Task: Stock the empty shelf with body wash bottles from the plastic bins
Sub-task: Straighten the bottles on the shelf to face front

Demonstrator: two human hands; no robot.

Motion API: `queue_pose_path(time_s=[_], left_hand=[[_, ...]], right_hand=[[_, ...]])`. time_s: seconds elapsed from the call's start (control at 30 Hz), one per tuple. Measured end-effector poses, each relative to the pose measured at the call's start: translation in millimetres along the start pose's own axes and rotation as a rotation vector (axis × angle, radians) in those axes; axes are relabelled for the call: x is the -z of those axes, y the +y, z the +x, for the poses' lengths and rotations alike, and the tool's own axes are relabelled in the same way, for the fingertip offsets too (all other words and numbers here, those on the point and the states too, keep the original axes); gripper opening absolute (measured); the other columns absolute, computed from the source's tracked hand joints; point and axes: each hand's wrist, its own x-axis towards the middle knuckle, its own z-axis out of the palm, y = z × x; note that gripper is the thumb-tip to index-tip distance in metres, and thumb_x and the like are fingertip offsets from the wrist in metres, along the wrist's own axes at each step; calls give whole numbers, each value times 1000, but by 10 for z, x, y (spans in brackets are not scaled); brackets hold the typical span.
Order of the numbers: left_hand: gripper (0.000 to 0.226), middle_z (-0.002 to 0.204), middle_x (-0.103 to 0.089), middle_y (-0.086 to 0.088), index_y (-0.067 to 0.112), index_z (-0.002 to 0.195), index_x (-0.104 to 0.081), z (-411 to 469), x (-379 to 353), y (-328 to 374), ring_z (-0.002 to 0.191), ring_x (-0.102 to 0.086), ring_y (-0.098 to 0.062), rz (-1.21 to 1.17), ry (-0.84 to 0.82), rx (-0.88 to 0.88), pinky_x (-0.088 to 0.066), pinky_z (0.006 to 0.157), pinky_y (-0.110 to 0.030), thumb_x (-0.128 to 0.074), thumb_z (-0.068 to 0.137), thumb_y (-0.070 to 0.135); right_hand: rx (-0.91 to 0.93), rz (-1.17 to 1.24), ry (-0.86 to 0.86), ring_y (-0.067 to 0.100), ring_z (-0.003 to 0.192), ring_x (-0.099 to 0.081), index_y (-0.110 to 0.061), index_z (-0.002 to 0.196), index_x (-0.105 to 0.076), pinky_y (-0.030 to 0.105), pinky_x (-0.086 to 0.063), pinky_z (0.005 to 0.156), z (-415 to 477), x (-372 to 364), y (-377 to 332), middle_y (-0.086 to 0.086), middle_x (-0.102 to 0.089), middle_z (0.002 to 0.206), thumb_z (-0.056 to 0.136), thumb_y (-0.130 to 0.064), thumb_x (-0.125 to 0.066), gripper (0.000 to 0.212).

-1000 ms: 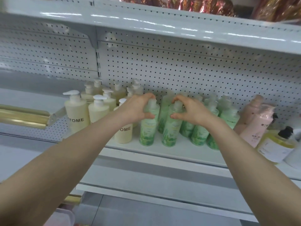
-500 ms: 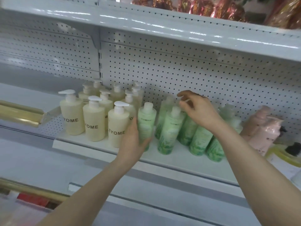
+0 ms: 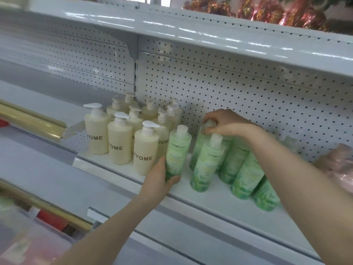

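Note:
On the white shelf (image 3: 214, 199) stand several cream pump bottles (image 3: 120, 142) at the left and several green body wash bottles (image 3: 246, 173) at the right. My left hand (image 3: 158, 178) grips the lower body of the leftmost green bottle (image 3: 177, 148), which stands upright at the shelf's front. My right hand (image 3: 227, 123) pinches the white cap of a green bottle (image 3: 198, 142) in the back row, next to the pegboard. Another green bottle (image 3: 207, 165) stands in front of it, untouched.
Pink bottles (image 3: 340, 165) sit blurred at the far right of the shelf. A gold roll (image 3: 32, 123) lies on the shelf to the left. A clear plastic bin (image 3: 24, 240) is at the lower left. An upper shelf (image 3: 191, 33) overhangs with shiny wrapped items.
My left hand dropped from the bottle's cap to its lower body. My right hand left the front bottle's cap and moved back to a rear bottle's cap. The view shifted right.

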Motion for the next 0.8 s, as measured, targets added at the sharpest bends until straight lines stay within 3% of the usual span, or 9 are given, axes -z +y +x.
queue_pose_path(time_s=[0.17,0.3,0.43,0.53,0.63,0.73,0.8], left_hand=[[63,121,-58,1,17,132,-39,-40,147,-35,104,-57,-17,254,-90,-25,-46,81,-28,-72,81,35],[61,119,-57,0,18,137,-37,-1,373,94,101,-58,-21,472,-105,-150,-44,78,-29,-66,86,34],[61,112,-62,0,21,139,-43,46,639,273,93,-63,-23,473,-44,-267,-50,73,-35,-69,83,26],[51,112,-64,2,22,131,-55,126,846,367,84,-67,-21,479,14,-360,-54,66,-33,-70,82,23],[42,114,-64,2,20,124,-60,354,1037,498,87,-68,-18,466,62,-418,-51,67,-29,-69,84,21],[41,111,-64,1,20,126,-60,681,1151,705,90,-66,-14,424,51,-440,-46,70,-25,-68,85,21],[42,112,-64,-2,21,127,-58,944,1144,826,95,-64,-18,453,25,-455,-50,77,-30,-67,86,26]], right_hand=[[11,-39,-55,11,104,-46,-29,128,-58,24,-37,83,18,38,-35,-10,-47,116,80,-42,-77,53],[11,-12,4,13,102,-50,-29,121,-62,27,-39,80,141,-9,-67,-7,-53,116,78,-48,-77,50],[17,42,40,14,99,-50,-27,117,-64,27,-39,77,281,-68,-184,-6,-53,107,76,-47,-78,47],[11,92,49,14,98,-52,-27,116,-64,26,-39,77,323,-96,-288,-7,-53,107,77,-44,-79,45],[-3,97,-4,13,98,-52,-28,120,-62,25,-39,75,311,-66,-303,-10,-52,105,79,-48,-75,47],[-26,149,41,13,111,-58,-27,128,-61,28,-45,90,215,81,-189,-8,-61,120,88,-53,-63,47],[-60,124,154,16,115,-58,-24,129,-61,32,-46,98,101,211,-32,-1,-63,127,95,-43,-59,40]])
